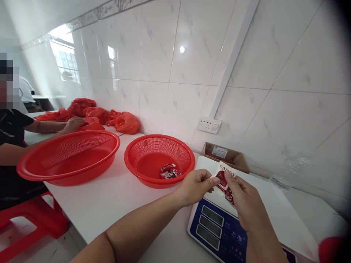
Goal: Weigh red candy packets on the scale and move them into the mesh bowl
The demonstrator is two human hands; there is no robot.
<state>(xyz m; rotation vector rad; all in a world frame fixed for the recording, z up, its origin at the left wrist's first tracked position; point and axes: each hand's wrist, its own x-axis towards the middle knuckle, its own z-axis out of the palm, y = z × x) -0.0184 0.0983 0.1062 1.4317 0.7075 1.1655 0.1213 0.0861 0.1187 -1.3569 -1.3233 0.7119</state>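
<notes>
Between my two hands is a small white and dark-red candy packet [221, 187] with "CANDY" printed on it. My left hand [193, 188] pinches its left side between thumb and fingers. Its right side is gripped by my right hand [245, 199], the thumb lying across the front. Both hands are over an electronic scale [199, 223] with a white top and a blue panel. Left of them, a red perforated basket [142, 164] holds a few shiny red, black and white wrapped packets [170, 172].
Another red basket [82, 171] stands farther left, near a seated person's arms [52, 128]. Red plastic bags [127, 122] lie along the tiled wall. Behind the scale is an open cardboard box [238, 160]; clear plastic [282, 180] lies to its right. A red stool [52, 219] is at lower left.
</notes>
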